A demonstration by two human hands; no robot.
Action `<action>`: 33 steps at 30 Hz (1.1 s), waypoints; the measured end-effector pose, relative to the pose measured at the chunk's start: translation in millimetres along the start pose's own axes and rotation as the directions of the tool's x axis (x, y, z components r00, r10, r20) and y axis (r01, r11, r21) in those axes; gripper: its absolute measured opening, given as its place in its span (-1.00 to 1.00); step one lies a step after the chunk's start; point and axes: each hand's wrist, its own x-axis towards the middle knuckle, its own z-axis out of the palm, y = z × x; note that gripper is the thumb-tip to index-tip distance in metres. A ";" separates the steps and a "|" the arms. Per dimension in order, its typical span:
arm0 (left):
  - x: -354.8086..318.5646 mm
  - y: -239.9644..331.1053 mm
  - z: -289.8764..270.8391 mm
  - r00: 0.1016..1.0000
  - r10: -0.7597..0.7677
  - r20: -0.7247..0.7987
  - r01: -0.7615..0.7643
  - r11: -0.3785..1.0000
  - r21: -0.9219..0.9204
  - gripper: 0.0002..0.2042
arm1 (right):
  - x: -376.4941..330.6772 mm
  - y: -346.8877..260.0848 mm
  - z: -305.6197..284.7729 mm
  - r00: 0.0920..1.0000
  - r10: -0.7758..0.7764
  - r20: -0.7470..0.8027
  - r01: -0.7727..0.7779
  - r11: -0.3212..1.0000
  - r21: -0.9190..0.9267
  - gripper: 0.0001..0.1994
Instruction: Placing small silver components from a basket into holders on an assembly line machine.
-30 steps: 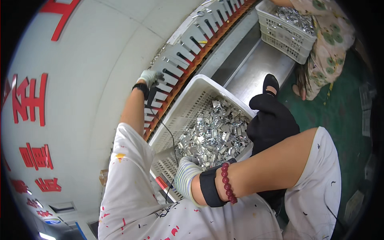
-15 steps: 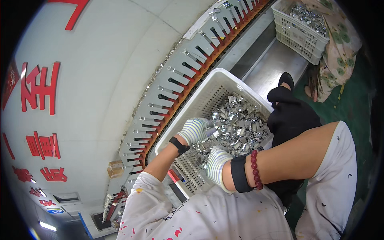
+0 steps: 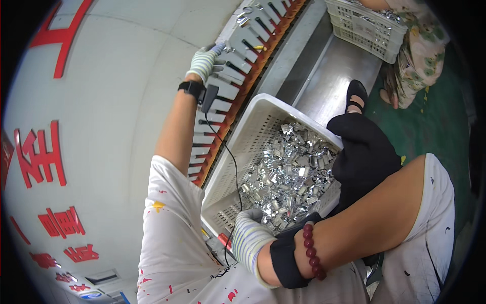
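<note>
My left hand [image 3: 205, 62], in a striped knit glove, reaches up to a row of black-and-red rods [image 3: 234, 67] with shiny metal ends. Its fingers are stretched out and apart beside the rod ends; I see nothing held between them. My right hand [image 3: 250, 237], gloved the same way, is low at the near edge of a white plastic basket [image 3: 263, 104]. Its fingers curl in, and what they may hold is hidden. Many small shiny metal pieces [image 3: 291, 175] lie heaped in the basket. A dark device [image 3: 209, 98] with a black cable sits at my left wrist.
The rods stand along an orange-edged conveyor [image 3: 246, 83] that curves past the basket. Beyond lies a steel bench surface [image 3: 334, 76] with another basket [image 3: 365, 31] of metal pieces. Another person in patterned clothing [image 3: 422, 55] is at the far right. A wrench-like tool [image 3: 243, 19] lies behind the rods.
My left hand has left the basket and reached up and forward to the rods. My right hand has drawn back toward me, to the basket's near edge. The view has shifted.
</note>
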 end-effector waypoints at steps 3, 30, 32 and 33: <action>33.2 3.7 25.6 0.997 -0.015 0.075 0.018 0.999 -0.037 -0.62 | -6.3 -2.5 -1.6 0.999 0.038 0.033 -0.038 0.999 0.009 -0.74; 9.2 -47.0 -13.8 0.995 -0.040 0.091 0.051 0.991 -0.126 -0.82 | 5.0 -7.4 9.5 0.977 0.038 0.211 -0.048 0.998 0.044 -0.71; -9.0 -46.9 14.4 0.997 0.069 0.022 -0.068 0.996 -0.053 -0.78 | 0.6 -3.3 13.7 0.971 0.059 0.230 -0.071 0.996 0.045 -0.71; -18.6 -49.7 19.4 0.989 0.140 -0.041 -0.141 0.990 -0.017 -0.78 | -1.3 -3.8 14.2 0.970 0.062 0.236 -0.073 0.997 0.037 -0.71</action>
